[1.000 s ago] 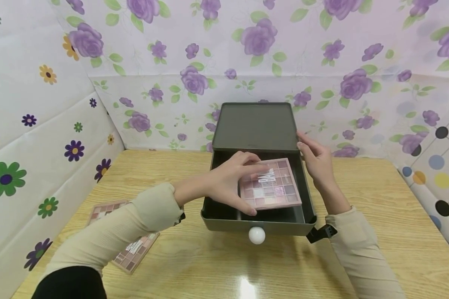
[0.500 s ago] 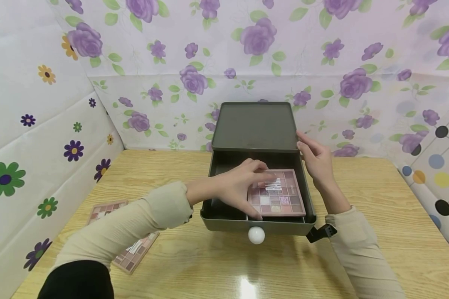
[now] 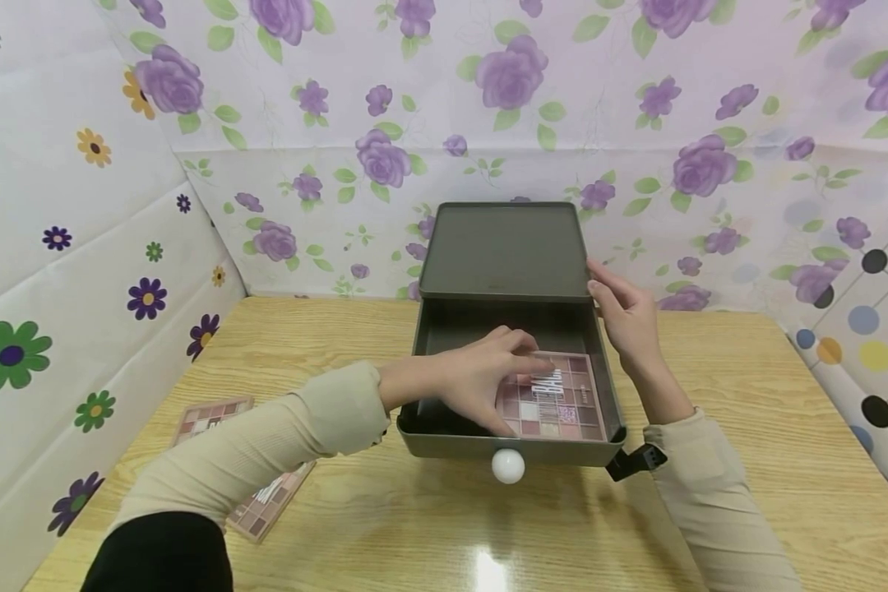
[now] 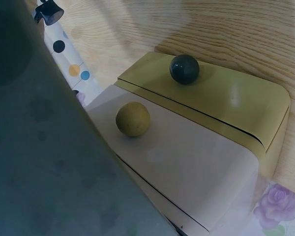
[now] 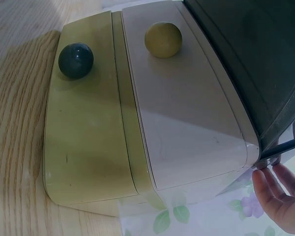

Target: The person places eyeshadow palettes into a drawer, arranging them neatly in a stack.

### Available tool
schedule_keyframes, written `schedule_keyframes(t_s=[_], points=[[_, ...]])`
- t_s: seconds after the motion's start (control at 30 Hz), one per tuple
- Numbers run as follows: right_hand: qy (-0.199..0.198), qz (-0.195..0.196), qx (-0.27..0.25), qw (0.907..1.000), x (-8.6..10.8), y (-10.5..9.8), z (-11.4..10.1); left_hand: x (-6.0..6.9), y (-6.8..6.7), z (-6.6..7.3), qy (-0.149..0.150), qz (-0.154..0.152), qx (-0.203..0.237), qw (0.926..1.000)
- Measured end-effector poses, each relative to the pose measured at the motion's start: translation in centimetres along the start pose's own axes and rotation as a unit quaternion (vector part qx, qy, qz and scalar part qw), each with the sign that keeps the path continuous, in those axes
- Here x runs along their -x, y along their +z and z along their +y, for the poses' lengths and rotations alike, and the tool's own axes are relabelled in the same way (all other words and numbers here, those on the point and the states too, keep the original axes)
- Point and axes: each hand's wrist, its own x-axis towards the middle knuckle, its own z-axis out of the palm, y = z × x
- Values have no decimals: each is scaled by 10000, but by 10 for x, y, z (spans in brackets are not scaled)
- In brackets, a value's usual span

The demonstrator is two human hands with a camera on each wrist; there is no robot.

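**Left hand (image 3: 481,374) grasping an eyeshadow palette (image 3: 566,403) inside a pulled-out top drawer (image 3: 451,447)**

We are seeing the palette lying flat, or nearly so, at about 4 o'clock within the grey-green drawer, close to its front wall. The left grip is grasping it: the thumb is bracing near the front edge while the fingers are reaching across toward the far edge, probably because this spread is keeping the flat case level, printed face uppermost. The right hand (image 3: 625,321) is pinching the edge of the drawer organizer (image 3: 506,251) at 2 o'clock, which we are judging a steadying hold, since the extended drawer is hanging forward over the ones below. A white knob (image 3: 507,466) is jutting at 6 o'clock. In the left wrist view, a pale drawer (image 4: 196,162) and an olive-green drawer (image 4: 236,98) are sitting closed. On the wooden counter (image 3: 363,526), at 8 o'clock, more palette surface (image 3: 266,506) is lying partly beneath the left sleeve (image 3: 281,444), perhaps for easy reach; we cannot tell whether it is one case or two.
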Motion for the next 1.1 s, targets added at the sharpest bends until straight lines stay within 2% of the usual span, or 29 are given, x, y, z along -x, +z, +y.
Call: schedule_keyframes(t_s=[0.17, 0.47, 0.6, 0.77, 1.1], points=[[59, -1, 37, 10000, 0, -1, 0, 0, 1, 0, -13, -35, -40, 10000], [89, 17, 44, 9999, 0, -1, 0, 2, 1, 1, -157, -261, 162, 9994], [86, -16, 46, 10000, 0, -1, 0, 3, 0, 0, -165, -238, 422, 9987], [89, -65, 48, 9999, 0, -1, 0, 5, -3, 0, -171, -25, 737, 9971], [46, -19, 32, 10000, 0, 0, 0, 17, -13, 1, -62, 750, 981, 9923]])
